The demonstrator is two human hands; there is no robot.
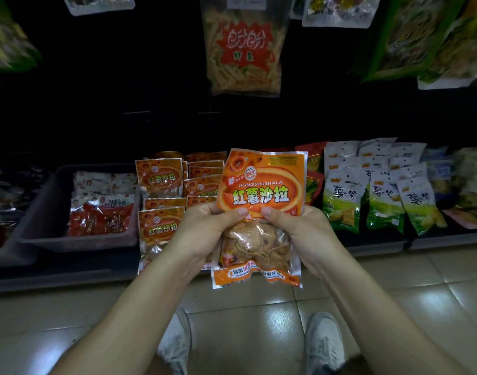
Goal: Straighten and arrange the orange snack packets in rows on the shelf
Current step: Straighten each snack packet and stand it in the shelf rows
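Note:
I hold one orange snack packet [261,185] upright in front of the shelf, its printed face toward me. My left hand [207,231] grips its left side and my right hand [299,231] grips its right side, both thumbs pressed on the front near the middle. Behind it, several more orange packets [159,177] lie in overlapping rows on the low shelf [69,277], some partly hidden by my hands and the held packet.
A grey bin [42,212] with red and white packets sits left of the orange ones. White-and-green bags [378,196] stand in rows to the right. A yellow snack bag [244,50] hangs above. Tiled floor and my two shoes are below.

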